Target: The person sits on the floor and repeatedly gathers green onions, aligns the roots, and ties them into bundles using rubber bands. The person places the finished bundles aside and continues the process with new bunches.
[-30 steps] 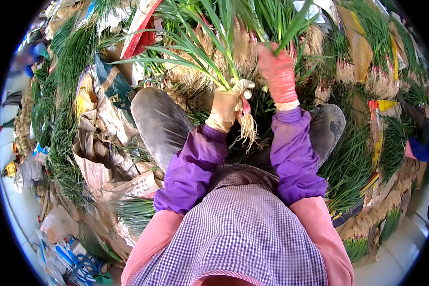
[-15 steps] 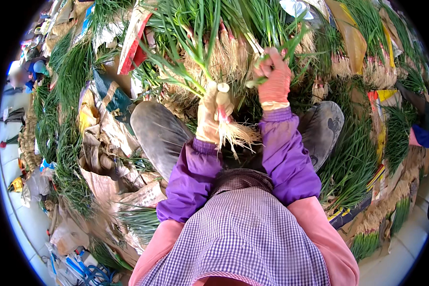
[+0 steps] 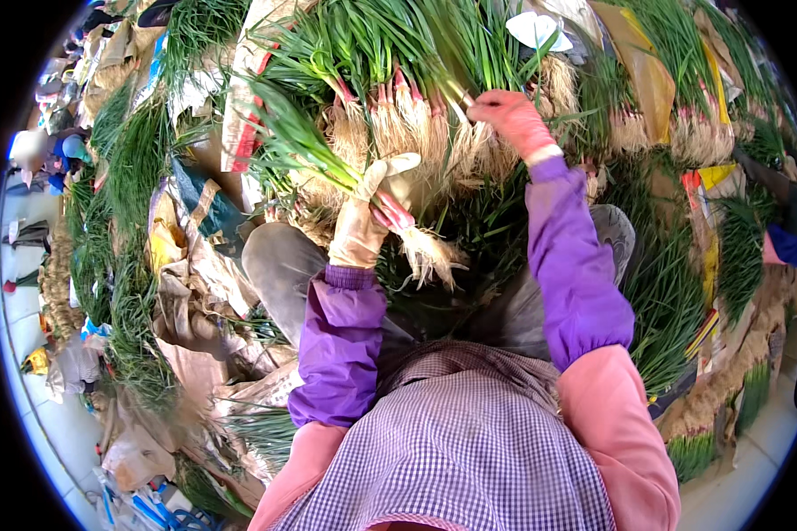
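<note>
My left hand [image 3: 361, 226], in a pale cream glove, is closed round a small bunch of spring onions [image 3: 397, 215]. Their green leaves slant up to the left and their pale roots hang out to the right, below the thumb. Further up and to the right is my right hand [image 3: 509, 122] in an orange-pink glove. Its fingers are pinched at the white stem of a spring onion [image 3: 458, 108] by the pile. In front of both hands lies a thick row of spring onions [image 3: 407, 111], with reddish stems and stringy roots toward me.
My bent knees [image 3: 279, 265] flank the work. A red-edged sack [image 3: 242, 133] lies left of the row and a brown-and-yellow sheet [image 3: 642, 75] to the right. More green bunches [image 3: 664, 301] lie at the right. Crumpled sacking [image 3: 195, 292] spreads at left.
My left hand has moved left and tilted its bunch over to the left. My right hand has let go of a green leaf piece and reached up and forward to the row.
</note>
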Demonstrator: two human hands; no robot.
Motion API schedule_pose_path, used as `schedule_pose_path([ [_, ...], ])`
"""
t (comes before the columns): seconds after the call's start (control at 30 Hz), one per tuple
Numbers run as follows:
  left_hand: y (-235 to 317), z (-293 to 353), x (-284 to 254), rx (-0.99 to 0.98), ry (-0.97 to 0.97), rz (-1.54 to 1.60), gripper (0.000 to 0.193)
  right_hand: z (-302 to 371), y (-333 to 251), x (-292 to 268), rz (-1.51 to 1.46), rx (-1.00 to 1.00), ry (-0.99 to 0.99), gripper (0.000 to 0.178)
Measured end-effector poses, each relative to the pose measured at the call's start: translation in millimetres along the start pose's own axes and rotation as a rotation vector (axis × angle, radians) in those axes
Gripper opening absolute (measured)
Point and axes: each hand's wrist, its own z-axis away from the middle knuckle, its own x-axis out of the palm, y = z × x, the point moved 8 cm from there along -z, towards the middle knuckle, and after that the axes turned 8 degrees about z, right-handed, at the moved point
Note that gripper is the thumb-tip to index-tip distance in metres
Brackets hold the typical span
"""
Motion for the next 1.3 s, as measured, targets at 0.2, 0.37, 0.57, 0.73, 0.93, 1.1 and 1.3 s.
schedule_pose_path([
  [0.2,4.0,8.7,16.1,0.301,-0.263,-0.217,0.038,91.8,-72.9,7.7,-0.383,-0.166,0.023,0.028],
  [0.37,-2.4,3.9,16.7,0.349,-0.368,-0.21,0.03,139.1,-82.0,36.2,-0.189,-0.148,0.267,0.013],
  [0.57,6.7,4.9,-60.5,0.392,0.022,-0.18,0.022,149.6,-101.9,0.7,0.259,-0.228,0.786,0.017],
  [0.73,22.4,38.1,-9.7,0.487,-0.127,-0.08,0.027,130.6,-82.9,8.5,0.356,-0.15,0.781,0.016],
  [0.93,-44.8,-16.2,-13.6,0.116,-0.341,0.16,0.031,150.7,-95.8,46.2,-0.429,-0.161,0.387,0.014],
  [1.1,-24.8,6.1,0.6,0.192,-0.45,0.122,0.042,127.4,-67.6,61.0,-0.438,-0.027,-0.065,0.028],
  [1.3,-35.5,5.7,-3.1,-0.085,-0.503,0.282,0.047,59.1,-91.4,82.8,-0.651,0.049,-0.269,0.041],
])
